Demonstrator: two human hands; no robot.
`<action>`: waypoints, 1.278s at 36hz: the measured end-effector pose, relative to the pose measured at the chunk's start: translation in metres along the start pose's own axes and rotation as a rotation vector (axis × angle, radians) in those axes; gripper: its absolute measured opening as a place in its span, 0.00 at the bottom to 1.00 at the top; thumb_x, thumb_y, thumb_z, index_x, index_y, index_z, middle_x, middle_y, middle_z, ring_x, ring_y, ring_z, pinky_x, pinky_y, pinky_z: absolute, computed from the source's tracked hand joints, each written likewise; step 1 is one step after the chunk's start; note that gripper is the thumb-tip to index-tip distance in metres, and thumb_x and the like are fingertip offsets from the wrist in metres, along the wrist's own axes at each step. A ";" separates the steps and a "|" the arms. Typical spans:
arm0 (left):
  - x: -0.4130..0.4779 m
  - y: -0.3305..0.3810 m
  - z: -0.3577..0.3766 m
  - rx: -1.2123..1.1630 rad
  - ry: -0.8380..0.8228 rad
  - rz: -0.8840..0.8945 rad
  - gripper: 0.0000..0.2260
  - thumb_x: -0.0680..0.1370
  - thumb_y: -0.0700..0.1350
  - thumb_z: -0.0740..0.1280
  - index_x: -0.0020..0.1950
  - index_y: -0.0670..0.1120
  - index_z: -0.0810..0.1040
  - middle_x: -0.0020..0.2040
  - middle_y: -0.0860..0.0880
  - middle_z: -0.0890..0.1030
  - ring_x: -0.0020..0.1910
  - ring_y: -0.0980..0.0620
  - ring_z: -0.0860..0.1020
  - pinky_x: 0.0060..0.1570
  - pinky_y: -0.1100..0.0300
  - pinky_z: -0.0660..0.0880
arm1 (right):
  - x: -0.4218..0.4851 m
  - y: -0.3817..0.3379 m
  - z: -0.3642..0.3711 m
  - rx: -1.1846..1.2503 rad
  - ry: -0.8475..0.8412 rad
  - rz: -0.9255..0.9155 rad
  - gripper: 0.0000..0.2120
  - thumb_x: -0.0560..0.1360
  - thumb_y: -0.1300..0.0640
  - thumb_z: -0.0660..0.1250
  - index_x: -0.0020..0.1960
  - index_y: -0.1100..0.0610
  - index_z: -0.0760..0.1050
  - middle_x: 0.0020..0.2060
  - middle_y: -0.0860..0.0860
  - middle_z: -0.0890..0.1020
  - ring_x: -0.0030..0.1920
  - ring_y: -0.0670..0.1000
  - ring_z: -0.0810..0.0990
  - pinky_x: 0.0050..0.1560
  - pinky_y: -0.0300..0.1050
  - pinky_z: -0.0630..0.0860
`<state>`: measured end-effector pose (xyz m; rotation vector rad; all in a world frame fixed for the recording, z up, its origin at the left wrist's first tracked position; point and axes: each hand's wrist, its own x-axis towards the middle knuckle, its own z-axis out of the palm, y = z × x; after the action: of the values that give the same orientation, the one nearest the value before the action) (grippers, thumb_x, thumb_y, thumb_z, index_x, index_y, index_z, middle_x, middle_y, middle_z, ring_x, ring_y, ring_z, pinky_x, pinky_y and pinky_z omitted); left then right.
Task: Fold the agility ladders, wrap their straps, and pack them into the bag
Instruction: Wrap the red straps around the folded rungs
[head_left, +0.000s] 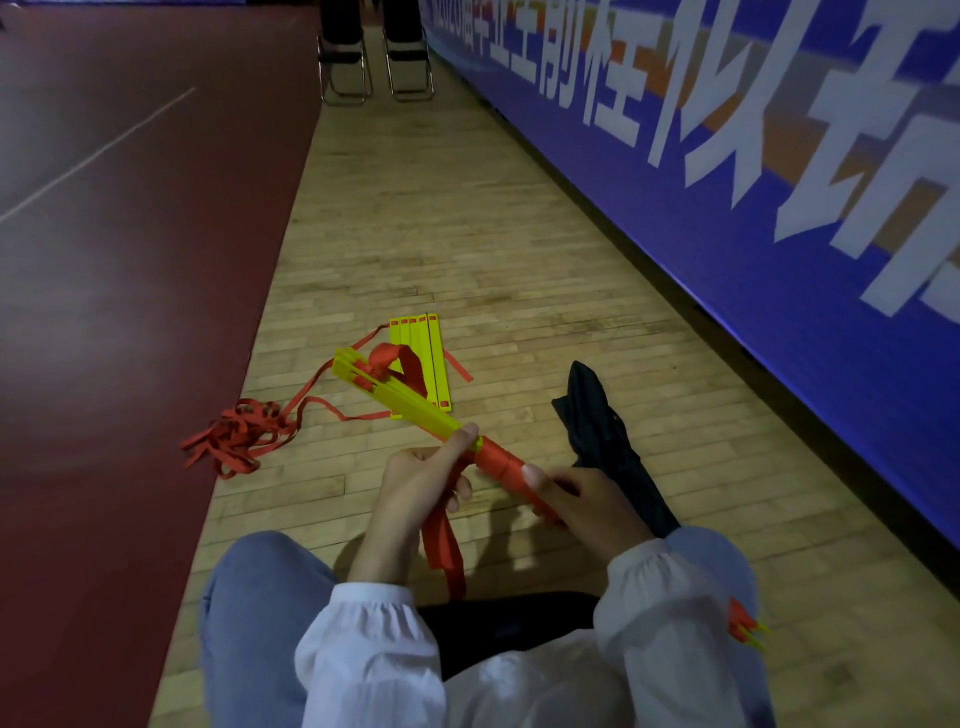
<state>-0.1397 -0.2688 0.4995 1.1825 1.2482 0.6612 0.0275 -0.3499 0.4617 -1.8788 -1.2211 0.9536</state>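
Clearly you were mid-wrap: your right hand (582, 493) gripped the strap-bound near end of the folded ladder (410, 402), held above the wooden floor (467, 249), while your left hand (423, 480) pinched the loose red strap (444, 545) against it. Each turn wanted tension and overlap. A second ladder (422, 358) lay beyond, the black bag (602, 431) just right.

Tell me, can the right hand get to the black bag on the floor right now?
Probably yes, but not freely. The floppy black cloth bag lies on the wooden floor just beside the right hand, nothing between. That hand is busy gripping the red-wrapped end of the yellow plastic ladder bundle, so it must let go first.
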 end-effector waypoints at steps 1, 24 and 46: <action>0.000 0.000 -0.001 -0.007 -0.007 -0.002 0.23 0.74 0.59 0.68 0.43 0.38 0.83 0.27 0.45 0.78 0.23 0.54 0.71 0.24 0.66 0.67 | 0.000 0.000 0.000 0.008 0.012 -0.007 0.40 0.60 0.22 0.54 0.45 0.56 0.81 0.39 0.56 0.84 0.43 0.57 0.82 0.51 0.56 0.77; 0.002 -0.002 -0.001 -0.003 -0.052 0.071 0.20 0.80 0.41 0.63 0.30 0.35 0.76 0.17 0.50 0.73 0.15 0.59 0.68 0.19 0.70 0.64 | 0.007 0.002 0.005 -0.071 0.037 0.042 0.28 0.61 0.28 0.68 0.52 0.47 0.77 0.50 0.46 0.80 0.51 0.45 0.78 0.54 0.45 0.76; -0.004 0.004 -0.001 -0.023 -0.149 -0.038 0.18 0.79 0.50 0.64 0.37 0.38 0.78 0.28 0.45 0.80 0.21 0.56 0.74 0.21 0.68 0.69 | 0.007 -0.002 0.007 0.040 0.240 0.013 0.07 0.70 0.51 0.74 0.44 0.52 0.79 0.39 0.45 0.81 0.42 0.44 0.79 0.41 0.39 0.75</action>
<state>-0.1408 -0.2703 0.5047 1.1646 1.1320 0.5484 0.0223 -0.3420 0.4587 -1.9083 -1.0408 0.7288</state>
